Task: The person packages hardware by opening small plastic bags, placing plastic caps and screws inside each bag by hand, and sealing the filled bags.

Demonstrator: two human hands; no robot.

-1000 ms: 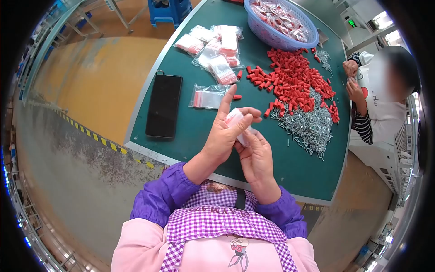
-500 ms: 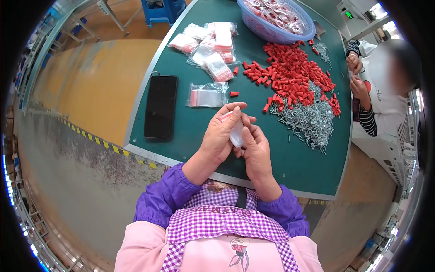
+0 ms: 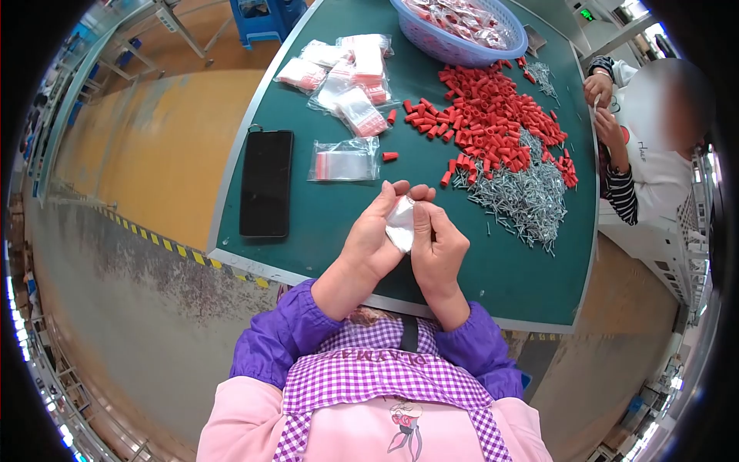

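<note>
A small clear zip-lock bag [image 3: 400, 225] is held between my two hands near the front of the green table. My left hand [image 3: 368, 237] cradles it from the left, with the thumb along its upper edge and fingers behind it. Thumb and curled fingers of my right hand [image 3: 439, 248] pinch its right edge. Whether anything is inside the bag cannot be made out. Beyond my hands lie a flat pack of zip-lock bags [image 3: 344, 162] and a single red sleeve-like cap [image 3: 390, 156].
A phone [image 3: 266, 183] lies at left, below heaped bag packs [image 3: 360, 110]. Red caps [image 3: 493, 108] and metal screws or nails [image 3: 517, 204] are piled at right. A purple basket [image 3: 443, 48] of filled bags stands behind. A co-worker's hands [image 3: 600, 104] are at the right edge.
My right hand has turned, its fingers now curled at the bag's right edge. The bag shows more of its face between my hands. The view has shifted slightly.
</note>
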